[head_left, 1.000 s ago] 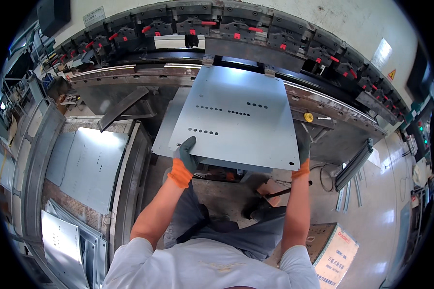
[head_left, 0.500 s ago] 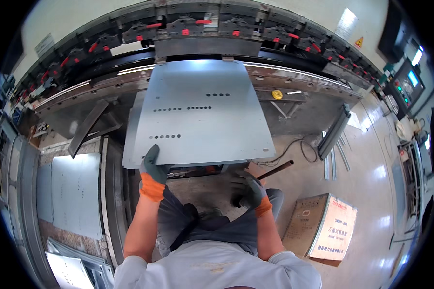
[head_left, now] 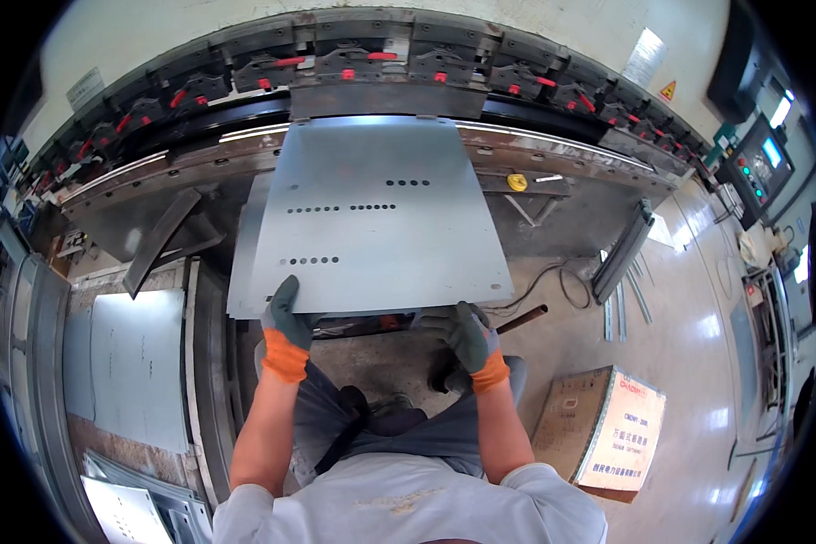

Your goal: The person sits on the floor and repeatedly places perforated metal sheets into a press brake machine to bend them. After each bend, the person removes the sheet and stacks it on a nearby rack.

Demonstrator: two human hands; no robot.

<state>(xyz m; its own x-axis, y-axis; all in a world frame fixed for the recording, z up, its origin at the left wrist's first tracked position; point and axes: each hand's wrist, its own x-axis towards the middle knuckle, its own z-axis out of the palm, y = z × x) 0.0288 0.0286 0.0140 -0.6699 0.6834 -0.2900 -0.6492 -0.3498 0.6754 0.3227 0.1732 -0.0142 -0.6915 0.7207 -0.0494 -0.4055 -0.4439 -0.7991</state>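
A flat grey sheet metal panel (head_left: 385,249) with rows of round holes lies in front of me, its far edge at the press brake's tooling (head_left: 385,100). My left hand (head_left: 287,313), in a dark glove with an orange cuff, grips the panel's near left edge, thumb on top and fingers hidden below. Gloved the same way, my right hand (head_left: 467,337) holds the near edge right of the middle. Its thumb reaches the edge while the fingers extend underneath. Part of another sheet (head_left: 245,263) shows under the panel's left side.
Several sheets (head_left: 140,354) lie on a stand to my left. A cardboard box (head_left: 598,431) sits on the floor at right, and a rusty pipe (head_left: 524,319) sticks up beside my right hand. A yellow tape measure (head_left: 517,182) rests on a bracket; a control panel (head_left: 760,168) stands far right.
My right hand has moved up and slightly left from below the panel to its near edge and taken hold. The left hand keeps its grip. The panel has hardly moved.
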